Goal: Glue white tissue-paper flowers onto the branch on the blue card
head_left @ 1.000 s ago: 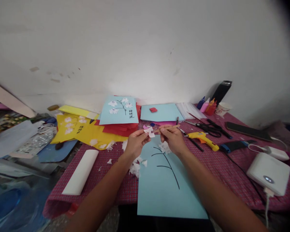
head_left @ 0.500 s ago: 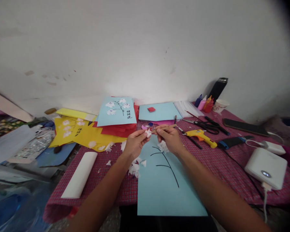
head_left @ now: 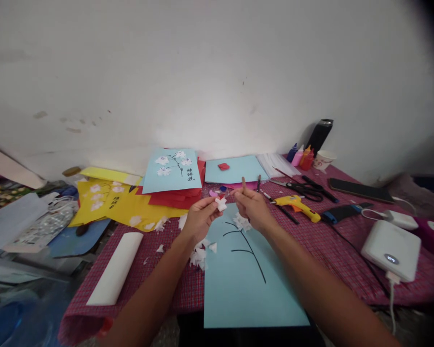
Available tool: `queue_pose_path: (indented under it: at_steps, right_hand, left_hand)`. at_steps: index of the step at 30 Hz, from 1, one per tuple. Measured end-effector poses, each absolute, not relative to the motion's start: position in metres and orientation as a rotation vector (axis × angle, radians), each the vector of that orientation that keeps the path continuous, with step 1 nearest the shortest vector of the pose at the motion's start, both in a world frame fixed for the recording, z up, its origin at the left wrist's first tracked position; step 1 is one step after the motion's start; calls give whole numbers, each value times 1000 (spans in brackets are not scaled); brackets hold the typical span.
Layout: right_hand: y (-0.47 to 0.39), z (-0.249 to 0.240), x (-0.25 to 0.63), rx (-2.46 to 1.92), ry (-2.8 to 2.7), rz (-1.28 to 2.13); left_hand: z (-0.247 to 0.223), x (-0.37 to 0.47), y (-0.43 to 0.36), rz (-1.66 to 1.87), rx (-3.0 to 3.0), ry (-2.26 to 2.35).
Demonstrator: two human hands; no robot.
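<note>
Between the thumb and fingertips of my left hand (head_left: 198, 220) is a small white paper flower (head_left: 221, 205). My right hand (head_left: 256, 211) is closed around a thin tan wooden stick (head_left: 243, 183), whose upper end pokes out above the fingers. The two hands face each other over a light blue sheet (head_left: 235, 294) with a black drawn branch (head_left: 255, 260). A cluster of white paper petals (head_left: 242, 222) sits at the branch's top, partly behind my right wrist. More white paper pieces (head_left: 198, 258) lie at the sheet's left edge.
A yellow glue gun (head_left: 298, 207), black scissors (head_left: 304, 191) and a white power bank (head_left: 392, 250) lie on the right. Behind are a blue card with white flowers (head_left: 171, 171), paint bottles (head_left: 299, 156) and a paper cup (head_left: 324, 159). A white folded paper (head_left: 115, 270) lies left.
The wooden stick has turned from lying sideways toward the flower to pointing upward. My right hand has drawn slightly away from the flower, which stays in my left hand.
</note>
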State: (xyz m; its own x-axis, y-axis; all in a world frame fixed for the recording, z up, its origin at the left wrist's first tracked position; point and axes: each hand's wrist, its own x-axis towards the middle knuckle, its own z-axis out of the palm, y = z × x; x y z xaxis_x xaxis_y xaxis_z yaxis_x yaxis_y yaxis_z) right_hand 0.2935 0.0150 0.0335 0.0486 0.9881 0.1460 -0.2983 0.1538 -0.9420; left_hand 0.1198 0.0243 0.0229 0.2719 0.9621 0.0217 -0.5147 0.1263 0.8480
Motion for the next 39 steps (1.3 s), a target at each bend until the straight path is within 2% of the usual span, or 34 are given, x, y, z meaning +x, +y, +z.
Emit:
queue_pose_path:
  at_steps: [13, 20, 23, 30, 39]
  right_hand:
    - [11, 33, 291, -979, -1169, 1261]
    - [14, 31, 288, -965, -1062, 1222]
    - [13, 32, 287, -951, -1047, 1211]
    - [8, 30, 280, -945, -1126, 1205]
    - [8, 26, 279, -931, -1168, 1273]
  left_hand:
    - [21, 120, 23, 1104, 946, 631]
    - [20, 118, 27, 1363, 963, 894]
    - [21, 117, 25, 1432, 1055, 864]
    - [22, 122, 14, 1055, 1105, 717]
    - [19, 121, 17, 1072, 1106, 756]
